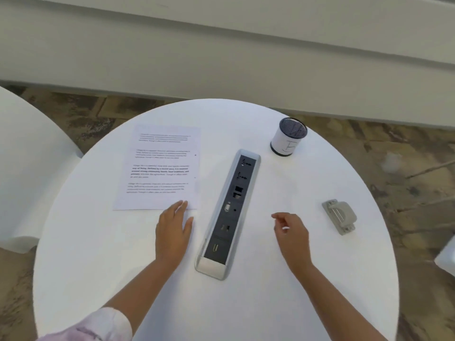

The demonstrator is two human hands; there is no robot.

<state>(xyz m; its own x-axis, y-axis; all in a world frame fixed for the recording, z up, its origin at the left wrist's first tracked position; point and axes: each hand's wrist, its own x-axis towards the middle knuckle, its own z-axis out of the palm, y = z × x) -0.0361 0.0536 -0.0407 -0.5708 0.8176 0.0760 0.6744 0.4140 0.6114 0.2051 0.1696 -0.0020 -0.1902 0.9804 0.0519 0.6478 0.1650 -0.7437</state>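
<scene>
Paper (160,168), a single sheet printed with four blocks of text, lies flat on the far left part of the round white table (270,303), and from my feed I see its near right corner under the fingertips of the left hand (173,230). That hand lies flat with its fingers straight and close together, pressing on the sheet and gripping nothing. The right hand (290,232) is over bare tabletop on the other side of the socket strip (229,212), well apart from the sheet. Its fingers are loosely curled and the thumb is near the forefinger. It is blurred, but I make out nothing held in it. The strip is a long grey panel with dark outlets, sunk into the middle of the table and running from the near edge towards the far side, between the two hands. A white cup (288,137) with a dark mesh rim stands upright near the far right edge, with a handwritten mark on its side. A grey hole punch (341,216) sits to the right of the right hand, not touching it. A pale sleeve (103,326) covers the left forearm. Around the table I see a mottled brown floor (86,114), part of a white chair (24,168) on the left and a long pale ledge (221,57) along the far side.
</scene>
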